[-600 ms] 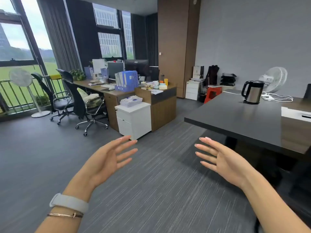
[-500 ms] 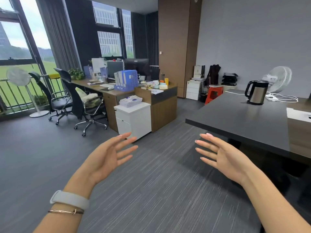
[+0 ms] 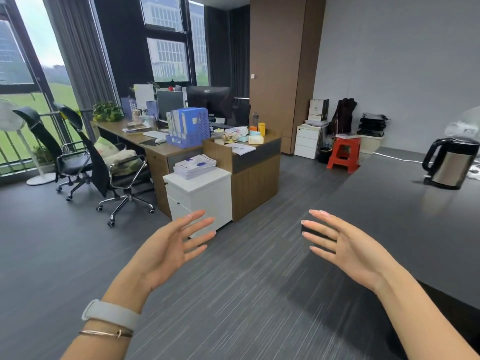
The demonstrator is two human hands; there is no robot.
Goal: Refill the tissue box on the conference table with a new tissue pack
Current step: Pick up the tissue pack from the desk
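**Desk:** Head view is showing what, largest thing first?

**Photographer:** An open office is filling the frame, grey carpet [image 3: 246,294] running underfoot. A dark conference table [image 3: 415,229] is stretching along the right side, a steel kettle [image 3: 450,165] standing on it near the far end. Across the room a wooden desk [image 3: 181,152] is carrying monitors and a blue file rack [image 3: 192,127], with a white drawer unit [image 3: 200,196] beside it holding a stack of papers [image 3: 194,166].

**Desk:** And the hands?

**Photographer:** Both are hanging in mid-air over the carpet, well apart. The left hand [image 3: 166,252] is spread loose, palm turned inward, grasping nothing, a pale band [image 3: 111,313] and a thin bracelet [image 3: 106,333] sitting on that wrist. The right hand [image 3: 348,249] is likewise released, fingers fanned, just off the table's near corner.

**Desk:** Where is the tissue box? The new pack?

**Photographer:** Neither is showing. The stretch of table in frame is bearing only the kettle and some white cable behind it.

**Desk:** So what is the step calling for?

**Photographer:** Judging from this, the search is only beginning. Doing it well is meaning turning further right along the table to find the box first, then looking for the pack, and keeping both hands free until one of them is within reach.
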